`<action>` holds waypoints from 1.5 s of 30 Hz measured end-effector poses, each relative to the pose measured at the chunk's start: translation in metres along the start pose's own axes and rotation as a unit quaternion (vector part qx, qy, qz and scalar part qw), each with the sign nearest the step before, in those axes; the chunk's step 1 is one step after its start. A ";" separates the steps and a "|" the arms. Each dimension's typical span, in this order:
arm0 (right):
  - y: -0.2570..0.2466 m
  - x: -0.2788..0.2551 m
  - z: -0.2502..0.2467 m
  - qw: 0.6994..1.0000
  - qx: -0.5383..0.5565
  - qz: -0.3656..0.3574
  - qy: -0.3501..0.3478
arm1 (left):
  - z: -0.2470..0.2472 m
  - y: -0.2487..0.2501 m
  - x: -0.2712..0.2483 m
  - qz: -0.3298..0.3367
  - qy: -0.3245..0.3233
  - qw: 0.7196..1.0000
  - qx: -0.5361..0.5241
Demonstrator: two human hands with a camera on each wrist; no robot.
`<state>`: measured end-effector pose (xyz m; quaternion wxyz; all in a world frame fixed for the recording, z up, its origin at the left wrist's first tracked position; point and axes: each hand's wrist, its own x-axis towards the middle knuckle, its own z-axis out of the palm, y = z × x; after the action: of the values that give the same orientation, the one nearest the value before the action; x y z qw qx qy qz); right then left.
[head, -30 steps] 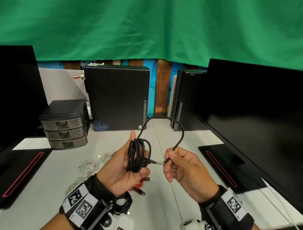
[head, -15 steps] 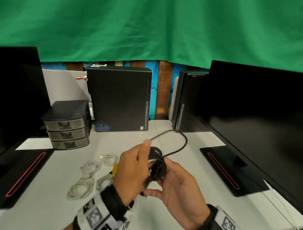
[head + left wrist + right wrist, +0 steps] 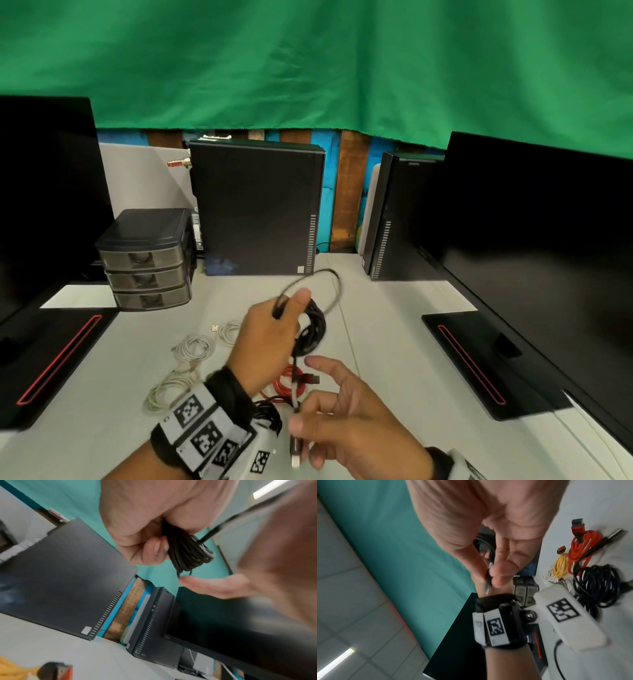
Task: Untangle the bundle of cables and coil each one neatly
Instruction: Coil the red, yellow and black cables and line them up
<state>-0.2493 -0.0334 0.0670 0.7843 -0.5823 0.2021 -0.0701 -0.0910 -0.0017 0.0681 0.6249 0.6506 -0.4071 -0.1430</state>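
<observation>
My left hand [image 3: 286, 320] grips a black cable coil [image 3: 313, 330] above the white table [image 3: 394, 342], thumb up; the left wrist view shows my curled fingers [image 3: 154, 550] round the black coil [image 3: 187, 553]. One loose loop [image 3: 334, 282] arcs above the coil. A strand runs down from the coil to the plug end [image 3: 296, 447], which my right hand [image 3: 303, 428] pinches between thumb and fingers, index finger extended. In the right wrist view that same plug end [image 3: 488, 581] sits in the pinch.
On the table lie a red cable [image 3: 291, 382], white coils [image 3: 191, 346], a yellow cable [image 3: 559, 566] and another black bundle [image 3: 597, 585]. A drawer unit [image 3: 147, 260], two PC towers [image 3: 257, 209] and monitors [image 3: 548, 257] on both sides hem in the space.
My right hand has pulled the plug end down and toward me, away from the coil. The left hand still holds the coil, now a little higher, and the loose loop has shrunk.
</observation>
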 end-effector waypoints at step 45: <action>-0.016 0.005 -0.012 0.922 0.286 -0.163 0.204 | 0.004 0.031 -0.013 -0.155 -0.086 0.919 -0.352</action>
<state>-0.2473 -0.0513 0.0776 0.8372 -0.3308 0.2310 -0.3692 -0.1127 0.0082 0.0920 0.7463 0.4291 -0.2768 -0.4271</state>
